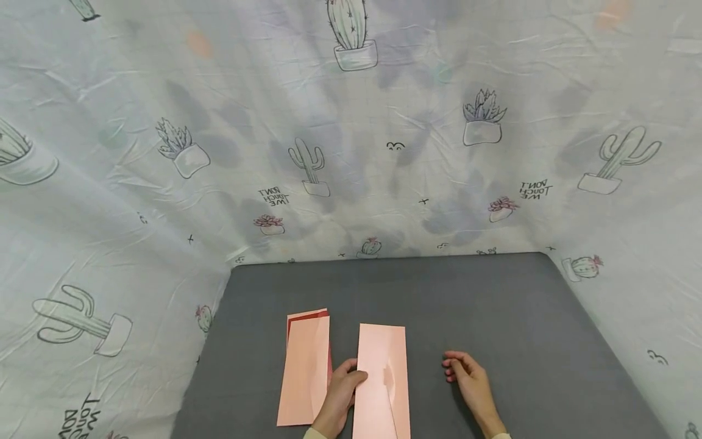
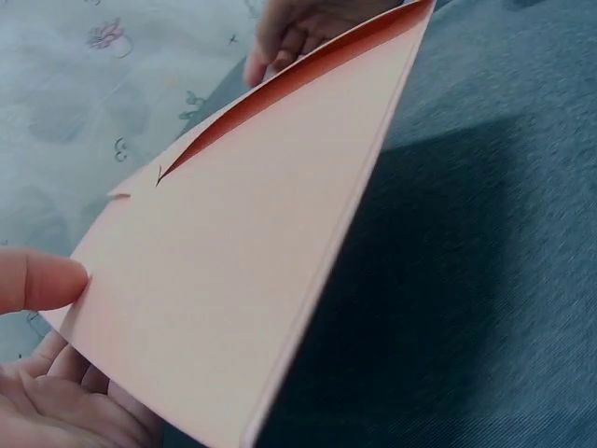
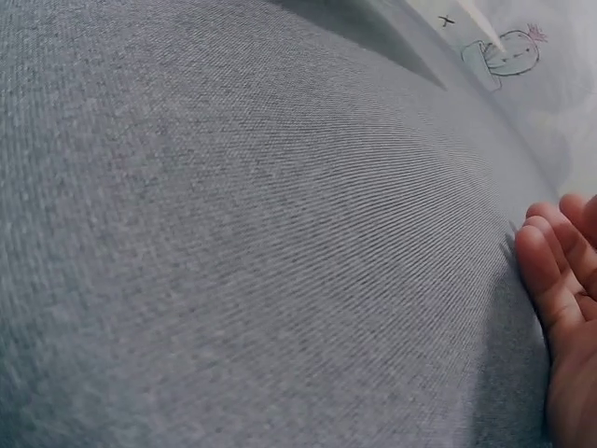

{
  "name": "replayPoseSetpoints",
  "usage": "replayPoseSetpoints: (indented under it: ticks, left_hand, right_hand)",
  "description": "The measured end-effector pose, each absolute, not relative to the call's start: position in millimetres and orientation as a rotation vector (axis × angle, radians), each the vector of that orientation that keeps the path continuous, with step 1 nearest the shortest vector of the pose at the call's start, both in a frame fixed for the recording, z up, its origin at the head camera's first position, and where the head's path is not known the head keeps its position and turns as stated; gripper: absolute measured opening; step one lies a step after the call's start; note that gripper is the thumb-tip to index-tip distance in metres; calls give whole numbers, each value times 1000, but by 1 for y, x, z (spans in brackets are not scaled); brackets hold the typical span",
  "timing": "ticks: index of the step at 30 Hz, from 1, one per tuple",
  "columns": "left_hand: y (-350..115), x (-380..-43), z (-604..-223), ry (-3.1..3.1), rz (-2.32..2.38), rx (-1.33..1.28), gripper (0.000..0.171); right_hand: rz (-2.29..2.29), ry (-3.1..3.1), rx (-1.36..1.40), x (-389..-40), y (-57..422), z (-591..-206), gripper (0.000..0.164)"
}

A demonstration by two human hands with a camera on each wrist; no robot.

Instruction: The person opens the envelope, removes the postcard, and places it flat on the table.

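A long pink paper envelope (image 1: 373,360) is pinched at its left edge by my left hand (image 1: 342,390), the thumb on top and the fingers underneath. Its mouth gapes a little in the left wrist view, showing a red inside (image 2: 280,89). A slanting seam runs along its face in the head view. To the right, apart from it, my right hand (image 1: 466,381) is held over the table with loosely curled fingers and nothing in them. The right wrist view catches only the fingers (image 3: 541,257) at its right edge.
Left of the held envelope lie more pink envelopes (image 1: 303,372) in a small overlapping pile, with red showing at the edges. The grey cloth-covered table (image 1: 493,305) is bounded at the back and sides by a pale curtain (image 1: 230,152) printed with cacti.
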State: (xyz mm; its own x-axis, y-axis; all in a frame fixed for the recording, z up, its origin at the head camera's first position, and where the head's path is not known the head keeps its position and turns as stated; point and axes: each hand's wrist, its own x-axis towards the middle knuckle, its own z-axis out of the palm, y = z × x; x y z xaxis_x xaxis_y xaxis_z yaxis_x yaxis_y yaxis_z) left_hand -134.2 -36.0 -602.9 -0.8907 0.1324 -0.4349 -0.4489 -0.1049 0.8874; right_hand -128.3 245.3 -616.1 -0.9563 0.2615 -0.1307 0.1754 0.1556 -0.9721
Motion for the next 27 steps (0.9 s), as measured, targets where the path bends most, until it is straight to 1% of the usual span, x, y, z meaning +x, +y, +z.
replayPoseSetpoints:
  ticks: [5,15,21,27]
  left_hand:
    - [-27,-133,-607,1814,2047,-390,37]
    - [-28,-129,-610,1848,2013,-470,36]
    - [-27,-129,-607,1940,1945,-421,36]
    - [-24,-133,-603,2089,1841,-306,36]
  right_hand:
    - [1940,-2342,-426,-128,246,-611,24]
    - [1963,-2327,-477,-127,244,-627,23]
    - [1971,-2307,-481,-125,240,-620,24]
    - [1940,-2302,-513,-125,241,-619,23]
